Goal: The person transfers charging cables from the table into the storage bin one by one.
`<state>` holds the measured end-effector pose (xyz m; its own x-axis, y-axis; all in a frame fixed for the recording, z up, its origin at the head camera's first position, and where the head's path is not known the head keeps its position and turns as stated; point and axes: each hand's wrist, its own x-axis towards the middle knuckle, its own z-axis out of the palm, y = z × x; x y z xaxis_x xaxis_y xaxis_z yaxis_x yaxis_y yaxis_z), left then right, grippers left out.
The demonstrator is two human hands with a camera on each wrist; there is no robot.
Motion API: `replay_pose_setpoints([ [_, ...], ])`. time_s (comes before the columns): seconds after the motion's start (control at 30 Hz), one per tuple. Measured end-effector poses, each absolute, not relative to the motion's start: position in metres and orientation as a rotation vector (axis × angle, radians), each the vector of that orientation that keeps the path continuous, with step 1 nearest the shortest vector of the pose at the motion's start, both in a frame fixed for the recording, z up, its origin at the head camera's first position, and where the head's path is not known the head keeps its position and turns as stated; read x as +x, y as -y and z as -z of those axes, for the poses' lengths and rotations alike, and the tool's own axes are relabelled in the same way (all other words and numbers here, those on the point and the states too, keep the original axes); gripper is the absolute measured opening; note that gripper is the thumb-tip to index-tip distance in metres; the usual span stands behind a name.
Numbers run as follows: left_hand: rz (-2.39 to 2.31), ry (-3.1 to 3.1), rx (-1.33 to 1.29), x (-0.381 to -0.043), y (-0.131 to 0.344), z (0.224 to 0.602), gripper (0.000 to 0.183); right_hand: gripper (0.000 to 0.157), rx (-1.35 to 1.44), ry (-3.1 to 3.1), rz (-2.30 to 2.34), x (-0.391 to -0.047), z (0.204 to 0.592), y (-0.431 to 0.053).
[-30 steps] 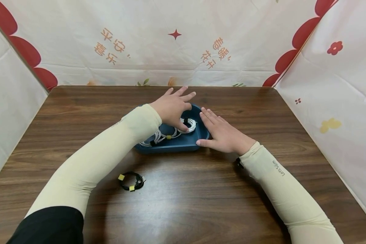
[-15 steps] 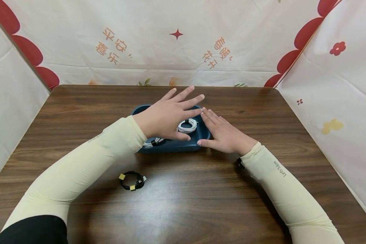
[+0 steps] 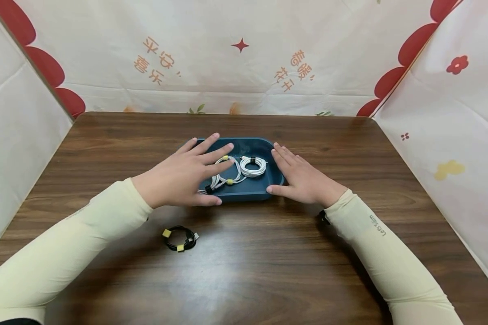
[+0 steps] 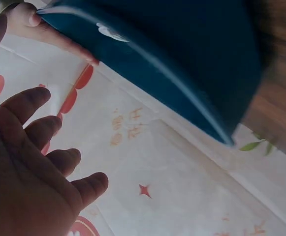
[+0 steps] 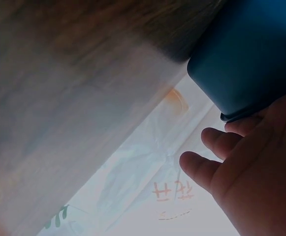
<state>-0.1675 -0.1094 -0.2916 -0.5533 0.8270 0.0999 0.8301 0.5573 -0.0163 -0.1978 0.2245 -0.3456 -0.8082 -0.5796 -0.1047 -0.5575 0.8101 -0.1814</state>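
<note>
A blue bin (image 3: 248,197) stands toward the back of the table, holding coiled white cables. One white cable coil (image 3: 253,174) has a black tie; a looser white cable (image 3: 229,182) beside it has yellow ties. More white strands with a black tie (image 3: 209,189) lie partly behind my left hand (image 3: 183,176). That hand is spread over the bin's left end, fingers apart, nothing held; in the left wrist view its palm (image 4: 29,167) is away from the bin wall. My right hand (image 3: 305,178) lies with straight fingers along the bin's right end, thumb at the front corner.
A coiled black cable (image 3: 190,243) with yellow tags lies on the brown wooden table (image 3: 268,271), in front of the bin and to its left. White printed curtains (image 3: 211,58) stand behind the table and along both sides.
My left hand has drawn back leftward and toward me from over the middle of the bin, uncovering the white cables. The right hand has stayed at the bin's right end.
</note>
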Motion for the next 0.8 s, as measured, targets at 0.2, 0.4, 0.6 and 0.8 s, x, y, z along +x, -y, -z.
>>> replay_pose_setpoints([
  [0.2,0.2,2.649,-1.485,-0.155,0.132,0.306,0.08,0.1,-0.912,-2.833,0.219,-0.2,0.348,-0.226],
  [0.4,0.224,2.612,-1.481,-0.137,0.152,0.314,0.08,0.102,-0.923,-2.836,0.218,-0.199,0.348,-0.226],
  [0.6,0.207,2.603,-1.48,-0.124,0.17,0.308,0.078,0.1,-0.918,-2.848,0.209,-0.199,0.348,-0.227],
  [0.8,0.23,2.622,-1.484,-0.108,0.186,0.311,0.076,0.101,-0.917,-2.853,0.193,-0.2,0.348,-0.226],
])
